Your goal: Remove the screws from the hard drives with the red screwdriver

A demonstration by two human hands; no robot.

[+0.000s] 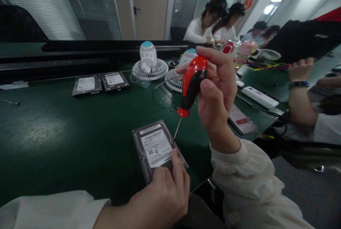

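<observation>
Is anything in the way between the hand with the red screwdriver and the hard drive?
No, nothing visible is in the way. The right hand holds the screwdriver with its tip at the hard drive's right edge. The left hand is at the near end, and small metal bits lie beyond the drive.

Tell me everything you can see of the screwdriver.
The screwdriver has a bulbous, glossy red-and-black handle, apparently plastic, a red collar and a thin metal shaft. It is tilted, handle uppermost, held by the right hand. Its tip appears to meet the hard drive near the picture-right edge; the tip's shape is unclear.
</observation>
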